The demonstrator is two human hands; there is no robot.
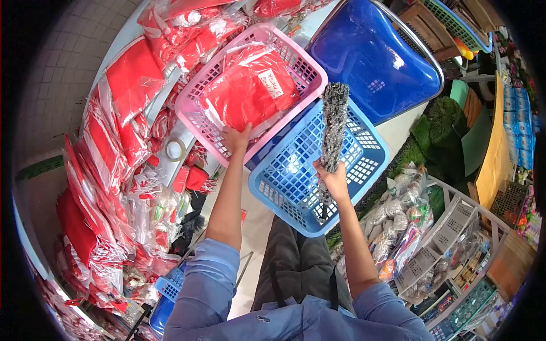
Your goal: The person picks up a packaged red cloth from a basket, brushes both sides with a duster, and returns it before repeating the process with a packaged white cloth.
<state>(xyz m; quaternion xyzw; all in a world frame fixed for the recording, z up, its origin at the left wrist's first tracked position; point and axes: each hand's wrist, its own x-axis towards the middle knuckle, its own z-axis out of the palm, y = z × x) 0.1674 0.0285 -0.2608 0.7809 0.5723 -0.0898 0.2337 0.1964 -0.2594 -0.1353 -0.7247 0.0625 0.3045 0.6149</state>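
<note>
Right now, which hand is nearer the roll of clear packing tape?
Left. The left hand touches the red plastic-wrapped pack in the pink lattice basket, beside the tape roll; the right hand grips a silvery tinsel stick over the blue lattice basket, farther off.

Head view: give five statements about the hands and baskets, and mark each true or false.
1. The right hand holds a silvery tinsel stick upright. True.
2. The blue basket is full of red packets. False: it looks empty.
3. The left hand touches the red packet in the pink basket. True.
4. The red packet is plain, with no label. False: it bears a white label.
5. The roll of tape lies inside the blue basket. False: it lies left of the pink basket, among other red packets.
</note>
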